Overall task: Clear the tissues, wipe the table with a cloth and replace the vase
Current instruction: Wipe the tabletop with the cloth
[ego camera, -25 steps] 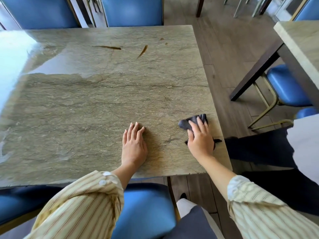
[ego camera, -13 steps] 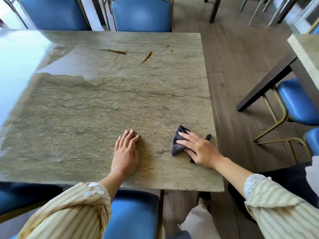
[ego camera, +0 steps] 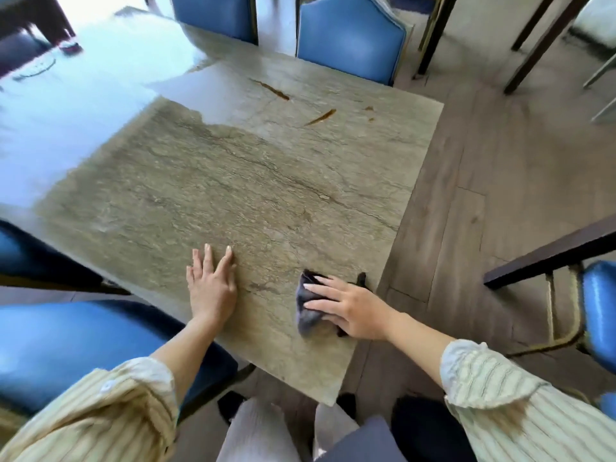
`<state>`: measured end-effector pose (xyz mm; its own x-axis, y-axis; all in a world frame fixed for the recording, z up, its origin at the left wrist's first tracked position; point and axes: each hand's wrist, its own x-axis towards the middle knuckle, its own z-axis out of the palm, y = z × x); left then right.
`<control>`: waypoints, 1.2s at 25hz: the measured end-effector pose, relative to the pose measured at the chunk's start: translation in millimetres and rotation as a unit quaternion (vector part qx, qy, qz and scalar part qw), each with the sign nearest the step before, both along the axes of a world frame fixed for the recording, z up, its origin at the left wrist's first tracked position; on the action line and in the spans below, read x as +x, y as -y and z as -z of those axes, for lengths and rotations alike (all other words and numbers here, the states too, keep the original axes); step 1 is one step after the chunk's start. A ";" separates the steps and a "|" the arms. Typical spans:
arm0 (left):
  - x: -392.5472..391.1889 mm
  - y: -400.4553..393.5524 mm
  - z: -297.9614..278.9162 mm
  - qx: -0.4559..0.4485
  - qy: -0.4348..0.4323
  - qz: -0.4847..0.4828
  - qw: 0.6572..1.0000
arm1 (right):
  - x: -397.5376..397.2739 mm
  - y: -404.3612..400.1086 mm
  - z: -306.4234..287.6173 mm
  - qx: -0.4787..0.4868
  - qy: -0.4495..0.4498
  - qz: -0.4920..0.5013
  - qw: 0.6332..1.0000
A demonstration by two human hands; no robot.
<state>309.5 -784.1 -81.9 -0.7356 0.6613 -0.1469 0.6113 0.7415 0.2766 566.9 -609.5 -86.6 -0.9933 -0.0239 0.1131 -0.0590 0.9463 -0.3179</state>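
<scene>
The stone-topped table (ego camera: 233,181) fills the middle of the head view. A dark grey cloth (ego camera: 308,316) lies near its right front corner, and my right hand (ego camera: 350,306) presses flat on it with fingers spread. My left hand (ego camera: 211,288) rests palm down on the bare tabletop, a little to the left of the cloth, holding nothing. Two brown streaks (ego camera: 321,117) mark the far right part of the table. No tissues and no vase are in view.
Blue chairs stand at the far side (ego camera: 350,38), at the near left (ego camera: 83,348) and at the right (ego camera: 596,311). A second table's dark edge (ego camera: 550,251) juts in at the right. Wooden floor (ego camera: 500,168) lies between the tables. Glare whitens the table's far left.
My right hand has slid the cloth leftwards and towards me along the table's right edge. The left hand stays planted. My head has turned, so the table now looks rotated.
</scene>
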 end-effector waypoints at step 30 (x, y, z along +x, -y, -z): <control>30.9 -3.7 5.0 -0.019 -0.056 -0.065 0.996 | -143.3 -25.9 11.6 -0.016 -0.068 0.085 0.994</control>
